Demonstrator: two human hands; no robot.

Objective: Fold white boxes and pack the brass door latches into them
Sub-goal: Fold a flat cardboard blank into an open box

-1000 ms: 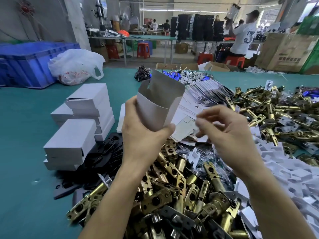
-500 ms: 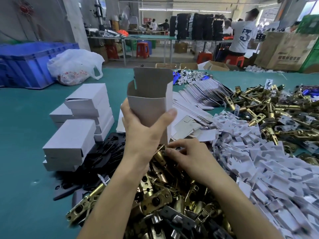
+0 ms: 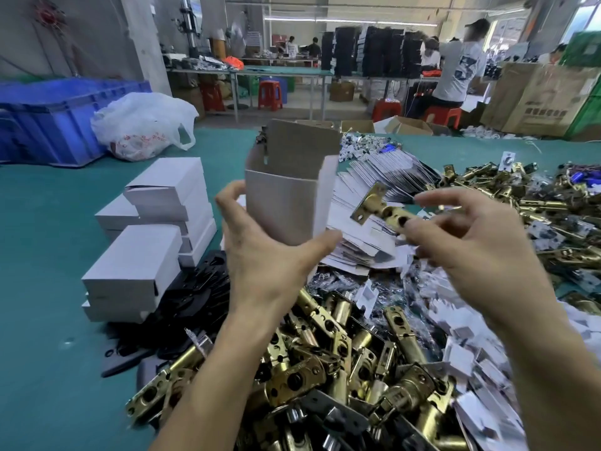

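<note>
green counter [image 3: 48, 320] under both grips; heap of brass latches [image 3: 325, 362] just below them; closed white boxes [image 3: 146, 255] stacked left of the left grip [image 3: 270, 265], which is clamped round an upright open-topped box [image 3: 286, 203]; right grip [image 3: 471, 242] pinches one latch [image 3: 380, 211] just right of it

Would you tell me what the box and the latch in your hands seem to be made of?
The box in the left hand looks like thin paperboard: matte white outside, raw grey-brown inside, sharply creased. The latch in the right hand looks like metal with a shiny brass-coloured finish; plated or solid cannot be told.
</note>
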